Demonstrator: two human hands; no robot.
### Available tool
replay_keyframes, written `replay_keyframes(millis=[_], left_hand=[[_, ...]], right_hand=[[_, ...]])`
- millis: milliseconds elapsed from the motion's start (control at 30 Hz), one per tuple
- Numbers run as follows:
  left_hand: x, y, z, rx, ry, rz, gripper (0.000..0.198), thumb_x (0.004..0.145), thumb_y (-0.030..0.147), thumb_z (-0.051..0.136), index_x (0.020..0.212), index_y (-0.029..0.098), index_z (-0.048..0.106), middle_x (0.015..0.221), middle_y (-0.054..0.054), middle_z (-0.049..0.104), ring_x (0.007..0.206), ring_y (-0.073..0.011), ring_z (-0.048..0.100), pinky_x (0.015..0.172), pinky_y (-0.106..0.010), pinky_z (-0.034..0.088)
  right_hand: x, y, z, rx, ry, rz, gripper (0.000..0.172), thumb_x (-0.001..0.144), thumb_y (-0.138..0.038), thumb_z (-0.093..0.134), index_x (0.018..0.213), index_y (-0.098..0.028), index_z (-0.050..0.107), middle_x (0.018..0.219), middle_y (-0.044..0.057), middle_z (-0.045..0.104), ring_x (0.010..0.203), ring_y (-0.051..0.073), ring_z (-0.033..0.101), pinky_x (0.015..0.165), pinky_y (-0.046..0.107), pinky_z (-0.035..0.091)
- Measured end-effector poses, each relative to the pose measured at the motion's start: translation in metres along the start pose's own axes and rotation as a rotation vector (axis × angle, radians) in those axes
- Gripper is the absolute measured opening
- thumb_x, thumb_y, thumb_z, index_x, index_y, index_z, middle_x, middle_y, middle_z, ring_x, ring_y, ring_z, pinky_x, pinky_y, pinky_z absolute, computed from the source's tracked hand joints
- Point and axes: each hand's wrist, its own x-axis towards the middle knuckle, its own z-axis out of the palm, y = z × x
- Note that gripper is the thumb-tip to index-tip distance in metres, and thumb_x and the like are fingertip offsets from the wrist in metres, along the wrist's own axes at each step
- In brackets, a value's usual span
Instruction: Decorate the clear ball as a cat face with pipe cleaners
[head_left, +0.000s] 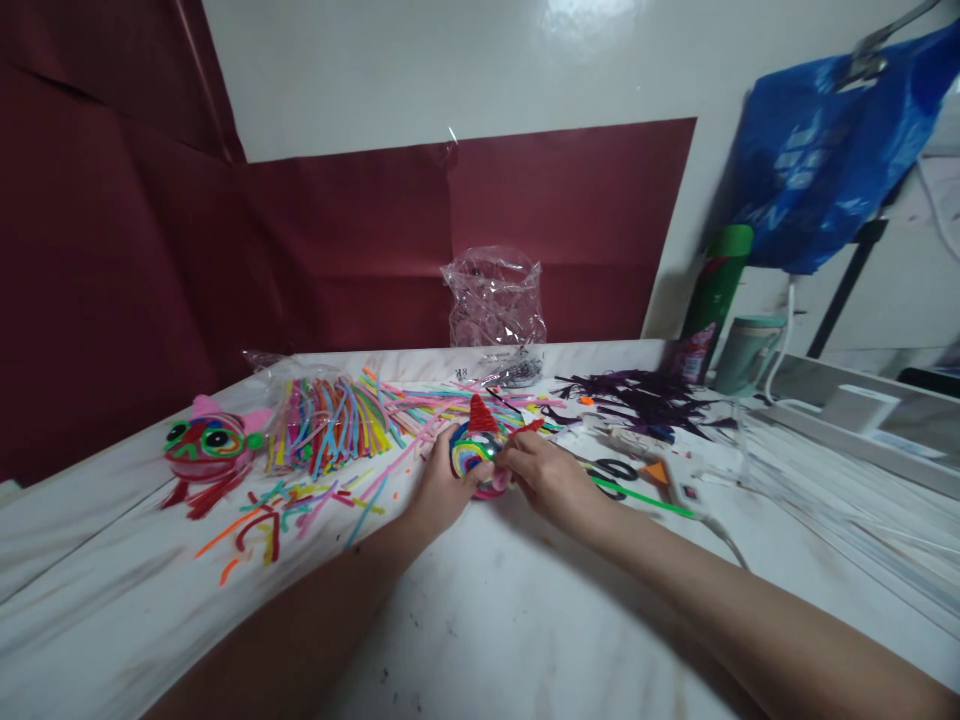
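My left hand (440, 487) is closed around the side of a small round animal head (474, 455) made of coloured pipe cleaners. The head has a red pointed ear (481, 414) on top and rainbow-like rings round one eye. At its right side, my right hand (544, 470) has its fingertips pinched together against the surface, next to a second red piece (526, 428). What those fingertips hold is hidden. A green pipe cleaner (645, 497) stretches out to the right from behind my right wrist, beside black-handled scissors (616, 468).
A similar finished-looking head (206, 445) sits at left. Bundled pipe cleaners (326, 425) and cut scraps (277, 520) lie nearby. Behind are a clear plastic bag (496, 300) and dark purple strands (637, 397). A power strip (684, 485) and a mug (748, 355) stand at right.
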Motion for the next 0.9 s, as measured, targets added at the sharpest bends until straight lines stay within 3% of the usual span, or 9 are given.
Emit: replay_keyframes(millis=[300, 600, 900], left_hand=[[0.003, 0.001, 0.0, -0.023, 0.035, -0.063, 0.061, 0.07, 0.023, 0.067, 0.125, 0.017, 0.042, 0.133, -0.013, 0.048, 0.125, -0.0235, 0.042, 0.105, -0.037, 0.031], [0.003, -0.006, -0.001, -0.01, -0.025, -0.022, 0.064, 0.076, 0.033, 0.064, 0.131, 0.017, 0.037, 0.135, -0.014, 0.046, 0.123, -0.0236, 0.044, 0.103, -0.037, 0.033], [0.001, 0.006, 0.001, -0.049, -0.016, -0.069, 0.068, 0.066, 0.018, 0.066, 0.129, 0.016, 0.039, 0.134, -0.013, 0.047, 0.125, -0.0239, 0.042, 0.105, -0.037, 0.031]], right_hand=[[0.002, 0.002, 0.002, 0.04, -0.013, 0.065, 0.015, 0.08, -0.005, 0.055, 0.085, -0.016, 0.063, 0.081, 0.007, 0.063, 0.073, 0.017, 0.058, 0.064, 0.024, 0.045], [-0.002, 0.006, -0.001, -0.066, -0.01, -0.105, 0.026, 0.081, 0.0, 0.048, 0.085, -0.018, 0.067, 0.082, 0.006, 0.06, 0.077, 0.017, 0.055, 0.061, 0.023, 0.04], [-0.001, 0.008, 0.003, 0.075, 0.003, -0.137, 0.019, 0.087, -0.006, 0.046, 0.082, -0.016, 0.061, 0.084, 0.007, 0.059, 0.075, 0.016, 0.056, 0.065, 0.025, 0.047]])
